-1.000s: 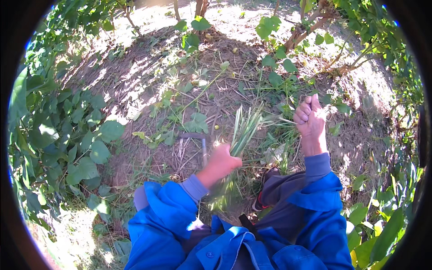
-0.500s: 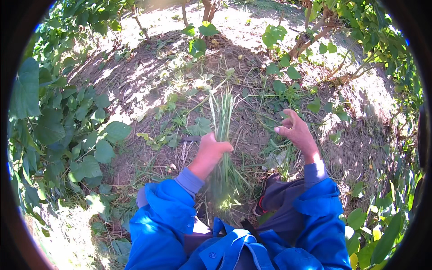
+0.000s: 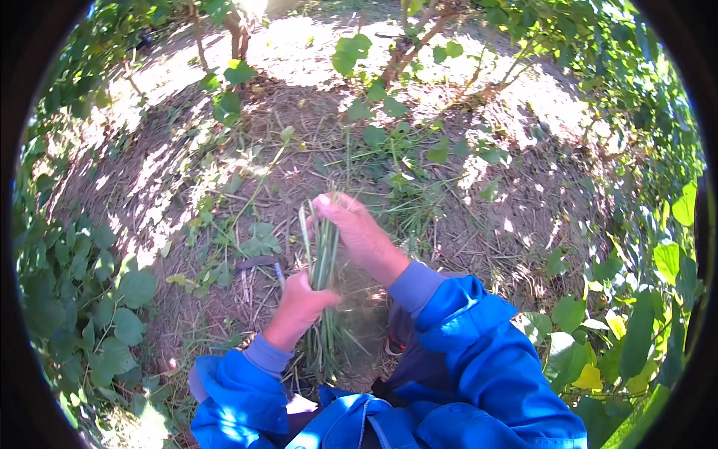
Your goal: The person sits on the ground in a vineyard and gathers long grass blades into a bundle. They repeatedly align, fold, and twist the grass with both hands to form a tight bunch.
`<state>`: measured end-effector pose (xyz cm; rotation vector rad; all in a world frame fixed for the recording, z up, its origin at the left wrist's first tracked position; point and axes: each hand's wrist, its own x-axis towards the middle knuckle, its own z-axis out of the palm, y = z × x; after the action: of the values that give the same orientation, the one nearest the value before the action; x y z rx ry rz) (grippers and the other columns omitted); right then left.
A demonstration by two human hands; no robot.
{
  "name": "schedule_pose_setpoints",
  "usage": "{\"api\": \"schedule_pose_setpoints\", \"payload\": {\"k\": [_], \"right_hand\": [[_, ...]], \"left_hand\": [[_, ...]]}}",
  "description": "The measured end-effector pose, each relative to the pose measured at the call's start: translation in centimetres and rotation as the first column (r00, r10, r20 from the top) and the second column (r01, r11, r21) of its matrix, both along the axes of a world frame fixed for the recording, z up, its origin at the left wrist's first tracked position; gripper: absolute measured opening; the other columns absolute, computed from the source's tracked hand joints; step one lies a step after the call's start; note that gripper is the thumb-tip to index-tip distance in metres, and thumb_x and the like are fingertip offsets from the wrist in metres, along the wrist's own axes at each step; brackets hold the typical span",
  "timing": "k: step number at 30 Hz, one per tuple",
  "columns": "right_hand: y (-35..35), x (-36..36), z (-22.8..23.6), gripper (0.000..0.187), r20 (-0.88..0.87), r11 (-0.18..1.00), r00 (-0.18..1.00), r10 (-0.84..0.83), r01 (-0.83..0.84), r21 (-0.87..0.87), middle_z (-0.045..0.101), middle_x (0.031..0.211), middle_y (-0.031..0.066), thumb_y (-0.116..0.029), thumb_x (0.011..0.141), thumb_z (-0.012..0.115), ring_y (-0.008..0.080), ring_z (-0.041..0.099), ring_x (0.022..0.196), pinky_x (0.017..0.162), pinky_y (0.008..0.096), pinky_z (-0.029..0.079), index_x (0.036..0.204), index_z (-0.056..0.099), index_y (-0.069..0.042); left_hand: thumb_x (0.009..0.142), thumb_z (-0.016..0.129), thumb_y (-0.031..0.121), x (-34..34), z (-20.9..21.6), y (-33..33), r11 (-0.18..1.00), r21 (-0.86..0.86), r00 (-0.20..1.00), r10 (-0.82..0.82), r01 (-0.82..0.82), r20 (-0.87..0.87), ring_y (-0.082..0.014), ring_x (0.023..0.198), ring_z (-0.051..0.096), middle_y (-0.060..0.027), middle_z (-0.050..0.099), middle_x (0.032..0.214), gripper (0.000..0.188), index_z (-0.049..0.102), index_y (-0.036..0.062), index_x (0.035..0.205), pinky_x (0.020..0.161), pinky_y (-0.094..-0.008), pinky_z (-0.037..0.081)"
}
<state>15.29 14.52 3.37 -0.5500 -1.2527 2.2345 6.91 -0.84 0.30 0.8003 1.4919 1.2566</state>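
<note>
Grass bundle (image 3: 324,254): just right of the sickle (image 3: 256,262). Left hand (image 3: 301,305) closed round the bundle; right hand (image 3: 357,230) at its upper end, beyond the sickle, closure unclear. Risk: bundle may splay if left grip slackens.
</note>
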Motion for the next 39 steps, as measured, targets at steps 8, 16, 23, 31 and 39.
{"api": "schedule_pose_setpoints", "payload": {"k": [8,16,23,31,39], "right_hand": [[2.1,0.9,-2.0,0.034,-0.030,0.993,0.995,-0.092,0.089,-0.076,0.060,0.073,0.0072,-0.037,0.102,0.049,0.0168,0.058,0.064,0.062,0.0313,0.050,0.085,0.053,-0.007],[4.0,2.4,-0.1,0.033,-0.002,0.982,0.982,-0.187,0.187,-0.003,0.055,0.065,0.0046,-0.032,0.102,0.046,0.0177,0.057,0.060,0.060,0.0320,0.048,0.078,0.045,-0.010],[4.8,2.9,0.0,0.033,-0.028,0.954,0.963,-0.269,0.270,0.130,0.043,0.065,0.0004,-0.031,0.102,0.046,0.0127,0.046,0.057,0.058,0.0304,0.047,0.077,0.042,-0.010],[5.2,2.9,0.3,0.037,0.014,0.910,0.947,-0.320,0.303,0.283,0.038,0.064,-0.0027,-0.038,0.103,0.047,0.0086,0.039,0.054,0.053,0.0274,0.040,0.077,0.043,-0.011],[5.7,3.2,-0.1,0.037,-0.087,0.946,0.952,-0.293,0.302,0.120,0.037,0.063,-0.0030,-0.038,0.102,0.048,0.0082,0.038,0.054,0.051,0.0274,0.039,0.077,0.042,-0.012]], "left_hand": [[0.066,0.072,0.006,1.4,-0.4,0.9,0.997,-0.072,0.998,-0.008,0.004,-0.063,-0.0088,0.064,0.053,0.0010,0.059,0.073,0.023,0.063,0.0007,0.087,0.059,-0.0271,0.045],[0.065,0.069,0.006,1.6,0.4,0.5,0.994,-0.106,0.980,-0.057,0.037,-0.192,-0.0090,0.061,0.052,-0.0005,0.058,0.068,0.019,0.061,-0.0004,0.081,0.056,-0.0279,0.044],[0.065,0.069,0.006,1.6,0.2,0.7,0.990,-0.123,0.974,-0.088,0.063,-0.210,-0.0098,0.061,0.050,0.0000,0.056,0.068,0.018,0.060,-0.0006,0.080,0.058,-0.0281,0.044],[0.064,0.069,0.006,1.0,0.2,0.4,0.990,-0.119,0.962,-0.100,0.072,-0.253,-0.0113,0.062,0.050,-0.0010,0.056,0.067,0.020,0.059,-0.0011,0.080,0.059,-0.0293,0.043],[0.064,0.069,0.007,0.9,0.0,0.3,0.990,-0.099,0.947,-0.124,0.099,-0.297,-0.0115,0.061,0.050,-0.0016,0.056,0.067,0.021,0.060,-0.0018,0.081,0.059,-0.0299,0.044]]}}
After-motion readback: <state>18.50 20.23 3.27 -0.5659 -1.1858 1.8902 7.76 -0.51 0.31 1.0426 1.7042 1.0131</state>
